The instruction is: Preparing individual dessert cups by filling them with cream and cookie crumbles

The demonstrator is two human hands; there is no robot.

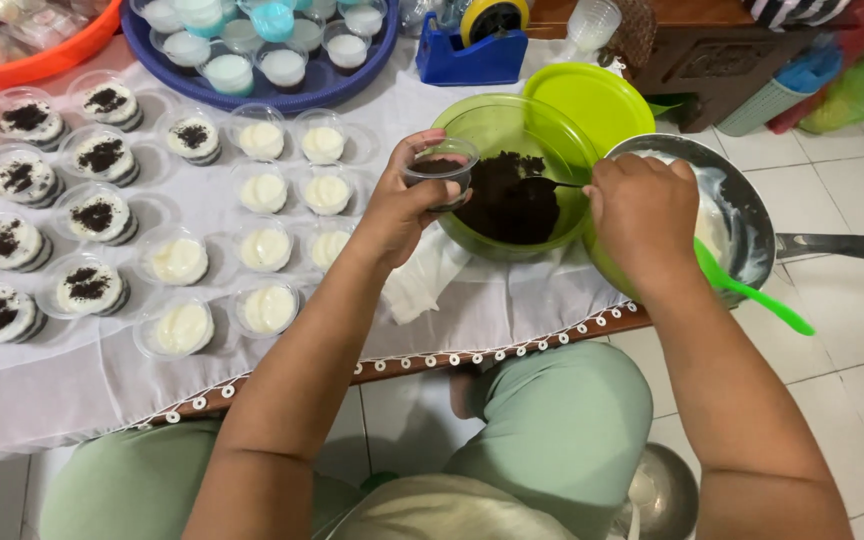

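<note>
**Crumbs spooned over a small cup at a low table**

White cloth (472, 310) with a beaded edge is spread over a low table on a pale tiled floor, and most of it is taken up by rows of small clear plastic cups. A blue round tray (352, 85) of further filled cups is set at the far edge. Cups topped with dark crumbs (87, 285) are ranged at the left, cream-only cups (264, 248) beside them.

A translucent green plastic bowl (512, 125) holding a heap of dark crumbs (507, 200) is placed in front of the person, its green lid (592, 100) leaning behind it. Just beside it on the right, a grey metal pan (752, 215) smeared with cream is seen, a green spatula (752, 292) jutting from it.

A small clear cup (440, 168) is held upright over the bowl's near rim, gripped around its side by the left hand (397, 205). The right hand (642, 215) is closed on the handle of a dark spoon (542, 183), which is laid nearly level, its long axis running left to right and its bowl end pointed left into the crumbs.

Topping appears to be the step in hand. A loaded spoon lifted and tipped over the cup's mouth is what the next move would call for.
</note>
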